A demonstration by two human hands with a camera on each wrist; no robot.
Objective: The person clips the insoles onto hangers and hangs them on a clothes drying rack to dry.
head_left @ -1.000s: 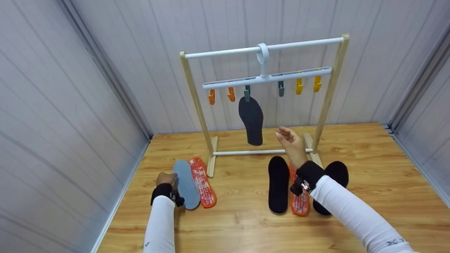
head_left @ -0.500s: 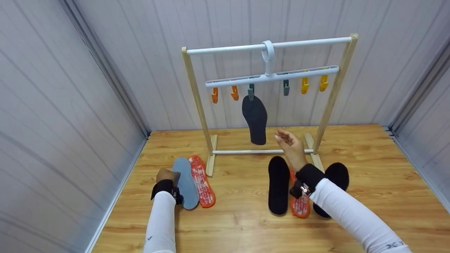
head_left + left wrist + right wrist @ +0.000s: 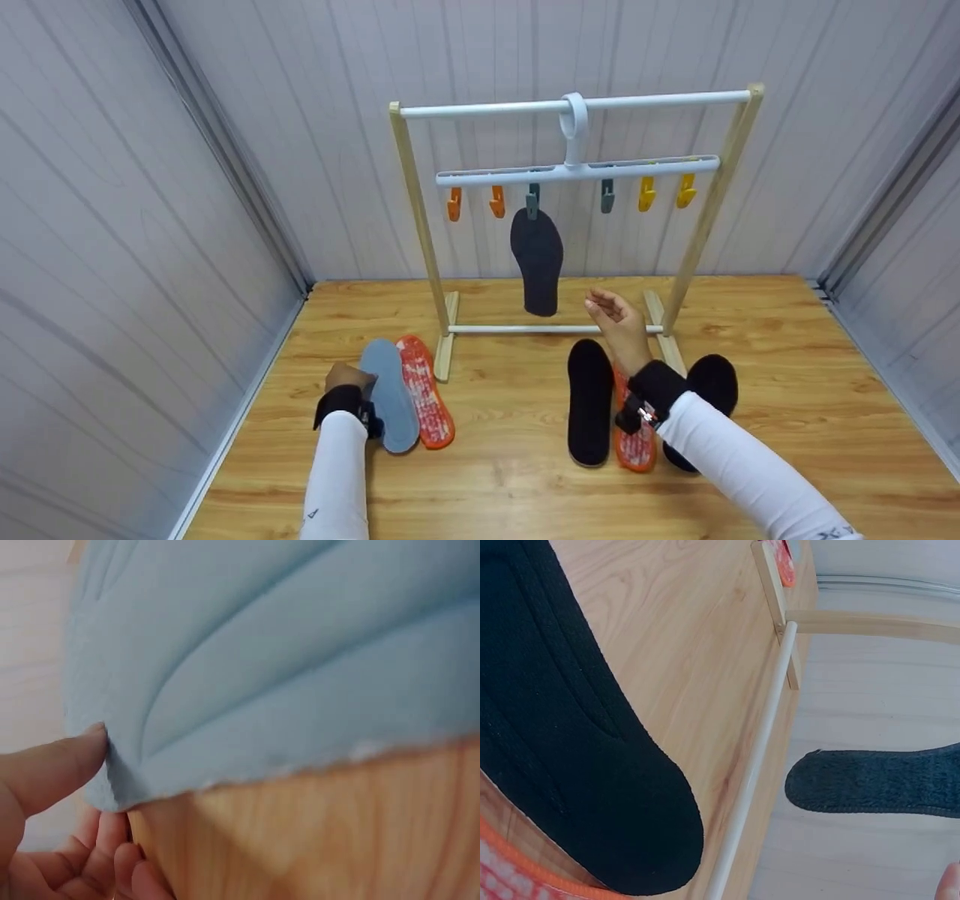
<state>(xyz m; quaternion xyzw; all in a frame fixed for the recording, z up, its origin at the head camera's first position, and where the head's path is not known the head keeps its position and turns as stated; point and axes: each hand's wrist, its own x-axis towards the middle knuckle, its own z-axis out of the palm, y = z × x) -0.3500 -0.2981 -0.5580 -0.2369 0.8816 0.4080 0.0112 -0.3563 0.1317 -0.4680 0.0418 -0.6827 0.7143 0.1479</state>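
My left hand (image 3: 346,377) is at the left edge of a light blue insole (image 3: 391,401) on the wooden floor board. In the left wrist view the thumb (image 3: 64,769) presses on top of that insole's edge while curled fingers tuck underneath, so it is pinched. My right hand (image 3: 622,326) hovers above the board with loosely bent fingers and nothing in it. Left of it, a dark insole (image 3: 537,262) hangs from a grey-green clip (image 3: 532,202). Below lie a black insole (image 3: 589,405) and a red-and-white insole (image 3: 636,450), partly covered by my wrist.
A wood-and-white rack (image 3: 420,217) bears a white hanger (image 3: 510,177) with orange, grey-green and yellow clips (image 3: 646,195). Another red-and-white insole (image 3: 427,397) lies beside the blue one. At the right, my forearm partly hides a second black insole (image 3: 714,382). Panelled walls (image 3: 225,150) enclose the board.
The head view has shifted slightly. My left hand stays at the blue insole's edge and my right hand keeps hovering by the rack, both almost still.
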